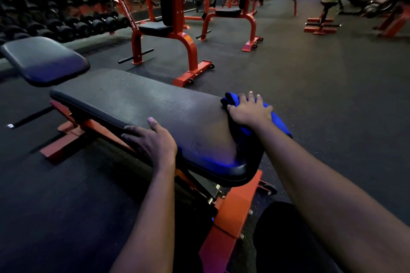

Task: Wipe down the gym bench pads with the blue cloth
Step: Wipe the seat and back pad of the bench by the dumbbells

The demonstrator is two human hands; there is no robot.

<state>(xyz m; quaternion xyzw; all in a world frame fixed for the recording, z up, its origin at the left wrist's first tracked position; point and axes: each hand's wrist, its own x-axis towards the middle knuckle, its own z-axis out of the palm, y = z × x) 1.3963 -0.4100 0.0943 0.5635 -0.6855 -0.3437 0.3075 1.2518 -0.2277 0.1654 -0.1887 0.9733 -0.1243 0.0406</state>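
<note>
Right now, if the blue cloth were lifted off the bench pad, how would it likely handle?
Probably floppy: the blue cloth bunches in folds under the right hand and drapes over the edge of the bench pad. Likely light, since it looks like thin, crumpled fabric. It should slide readily, as the pad looks smooth and glossy.

Dim gym with dark rubber floor point(310, 77), orange seated benches point(168, 26), dumbbell rack point(66, 13) at left.

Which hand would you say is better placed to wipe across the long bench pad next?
The right hand: it lies flat on the blue cloth at the far edge of the long pad. The left hand holds no cloth and rests on the pad's near edge.
</note>
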